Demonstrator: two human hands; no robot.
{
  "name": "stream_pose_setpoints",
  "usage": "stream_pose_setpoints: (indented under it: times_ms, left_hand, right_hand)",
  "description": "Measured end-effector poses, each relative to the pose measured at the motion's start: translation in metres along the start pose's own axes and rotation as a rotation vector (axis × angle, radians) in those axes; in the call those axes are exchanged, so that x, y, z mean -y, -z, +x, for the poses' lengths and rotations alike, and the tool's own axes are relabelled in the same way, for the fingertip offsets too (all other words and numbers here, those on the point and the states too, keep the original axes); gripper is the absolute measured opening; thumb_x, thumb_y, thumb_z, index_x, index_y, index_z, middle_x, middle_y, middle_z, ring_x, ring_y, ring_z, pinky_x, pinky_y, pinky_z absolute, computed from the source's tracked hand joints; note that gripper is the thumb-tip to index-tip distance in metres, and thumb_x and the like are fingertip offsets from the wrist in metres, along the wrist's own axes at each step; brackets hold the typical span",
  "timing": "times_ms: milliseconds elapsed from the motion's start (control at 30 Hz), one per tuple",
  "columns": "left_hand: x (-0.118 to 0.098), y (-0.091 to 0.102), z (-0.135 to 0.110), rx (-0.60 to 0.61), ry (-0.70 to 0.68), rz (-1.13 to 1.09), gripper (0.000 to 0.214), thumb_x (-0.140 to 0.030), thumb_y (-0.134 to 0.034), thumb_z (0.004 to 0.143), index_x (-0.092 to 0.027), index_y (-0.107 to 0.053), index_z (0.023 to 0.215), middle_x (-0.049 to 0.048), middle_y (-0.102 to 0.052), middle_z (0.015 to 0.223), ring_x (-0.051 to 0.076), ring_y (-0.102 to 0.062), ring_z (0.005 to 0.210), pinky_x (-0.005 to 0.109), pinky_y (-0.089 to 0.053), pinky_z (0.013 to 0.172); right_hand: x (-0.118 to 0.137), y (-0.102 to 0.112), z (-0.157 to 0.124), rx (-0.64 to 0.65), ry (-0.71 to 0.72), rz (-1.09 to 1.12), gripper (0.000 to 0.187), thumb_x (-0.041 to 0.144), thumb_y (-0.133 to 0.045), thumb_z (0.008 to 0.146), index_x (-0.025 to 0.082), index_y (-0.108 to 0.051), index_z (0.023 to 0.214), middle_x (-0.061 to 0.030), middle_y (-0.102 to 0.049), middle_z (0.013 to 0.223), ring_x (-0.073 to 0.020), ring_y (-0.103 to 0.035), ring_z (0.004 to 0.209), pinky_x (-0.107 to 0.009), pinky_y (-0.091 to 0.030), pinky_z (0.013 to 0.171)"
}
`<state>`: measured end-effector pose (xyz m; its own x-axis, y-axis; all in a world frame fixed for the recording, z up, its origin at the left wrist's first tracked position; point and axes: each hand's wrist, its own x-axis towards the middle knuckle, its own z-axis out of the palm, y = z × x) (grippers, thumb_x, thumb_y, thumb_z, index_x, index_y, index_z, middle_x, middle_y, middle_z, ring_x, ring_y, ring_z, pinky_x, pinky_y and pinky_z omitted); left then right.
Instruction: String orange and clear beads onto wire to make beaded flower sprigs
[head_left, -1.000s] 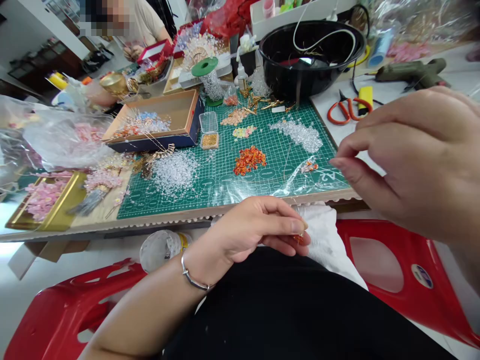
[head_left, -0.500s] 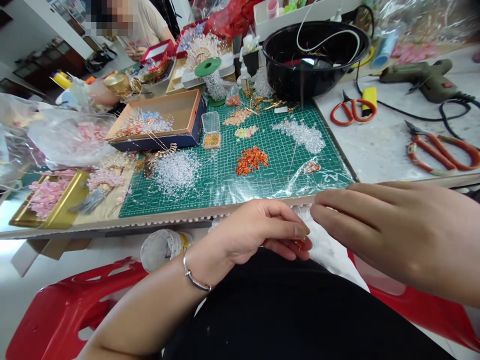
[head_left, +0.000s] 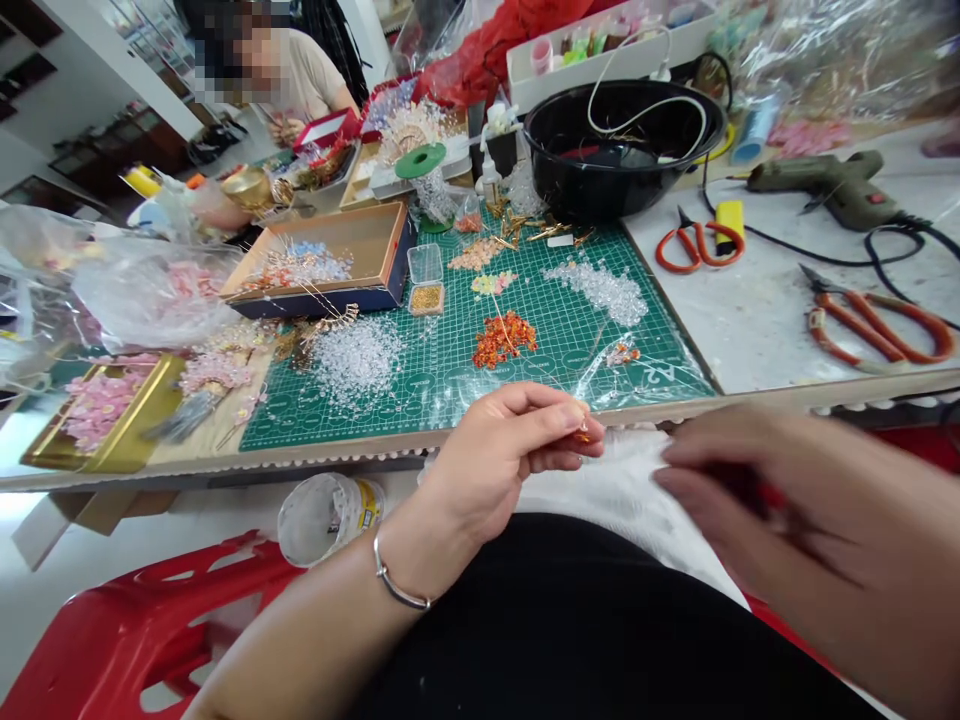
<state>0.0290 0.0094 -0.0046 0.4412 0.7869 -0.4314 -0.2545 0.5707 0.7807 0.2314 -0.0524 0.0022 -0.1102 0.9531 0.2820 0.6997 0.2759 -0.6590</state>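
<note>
My left hand (head_left: 529,430) is above my lap, just off the table's front edge. Its thumb and fingertips pinch a small orange bead (head_left: 583,434). A thin pale wire (head_left: 504,318) rises above this hand, across the view of the orange bead pile (head_left: 496,340). To the right, my right hand (head_left: 780,510) is apart from the left and smeared by motion. Its thumb and forefinger tips come close together, and anything between them is too blurred to make out. Beyond the hands, the beads lie on a green cutting mat (head_left: 442,385).
Clear beads (head_left: 600,288) and white beads (head_left: 358,355) lie in piles on the mat. Behind stands a black basin (head_left: 607,160). Orange-handled pliers (head_left: 877,320), small cutters (head_left: 697,245) and a glue gun (head_left: 832,180) lie right. Across the table is another person (head_left: 307,75).
My left hand has risen slightly, still pinching the orange bead. My right hand has turned and drawn away to the right, its thumb now showing. The camera view has tilted a little.
</note>
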Motion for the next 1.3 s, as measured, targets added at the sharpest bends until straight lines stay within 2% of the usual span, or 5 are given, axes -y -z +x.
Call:
stream_pose_setpoints:
  times_ms: [167,400,633,933,1300]
  left_hand:
    - [0.005,-0.005,0.002,-0.008,-0.187,0.028,0.008,-0.020,-0.075,0.083,-0.016,-0.072,0.077,0.0024,-0.073,0.080,0.012,-0.067,0.078,0.025,-0.053,0.076]
    - [0.005,-0.001,0.000,0.002,-0.216,0.091,0.007,-0.021,-0.075,0.084,-0.018,-0.073,0.078,0.0011,-0.073,0.080,0.012,-0.066,0.072,0.027,-0.053,0.077]
    - [-0.006,0.006,-0.005,0.064,-0.067,0.172,0.012,-0.029,-0.081,0.079,-0.018,-0.077,0.083,0.0027,-0.072,0.089,0.013,-0.064,0.082,0.024,-0.054,0.072]
    - [-0.017,0.012,-0.006,0.169,0.010,0.339,0.018,-0.033,-0.083,0.077,-0.016,-0.076,0.078,0.0027,-0.067,0.079,0.013,-0.060,0.078,0.020,-0.051,0.058]
    - [-0.003,-0.002,-0.008,0.081,0.071,-0.039,0.019,-0.033,-0.083,0.078,-0.016,-0.080,0.086,0.0033,-0.067,0.075,0.010,-0.059,0.069,0.018,-0.037,0.053]
  right_hand:
    - [0.001,-0.045,0.012,0.224,-0.464,0.731,0.023,0.045,-0.074,0.084,0.023,-0.071,0.092,-0.0005,-0.067,0.075,-0.0143,-0.055,0.058,-0.026,-0.045,0.053]
    - [0.004,-0.055,0.012,0.346,-0.588,1.097,0.041,0.053,-0.065,0.088,0.020,-0.060,0.065,0.0045,-0.047,0.053,-0.0094,-0.035,0.046,-0.024,-0.026,0.044]
    - [0.006,-0.054,0.009,0.268,-0.580,1.123,0.032,0.035,-0.061,0.080,0.021,-0.052,0.052,0.0071,-0.033,0.047,-0.0096,-0.022,0.046,-0.025,-0.022,0.043]
    - [-0.007,-0.052,-0.003,0.277,-0.432,0.975,0.030,0.027,-0.061,0.085,0.022,-0.058,0.056,0.0034,-0.046,0.054,-0.0142,-0.040,0.055,-0.027,-0.035,0.053]
    - [-0.004,-0.052,-0.008,0.045,-0.204,0.779,0.026,0.032,-0.056,0.100,0.026,-0.065,0.077,0.0014,-0.054,0.064,-0.0161,-0.047,0.058,-0.028,-0.041,0.053]
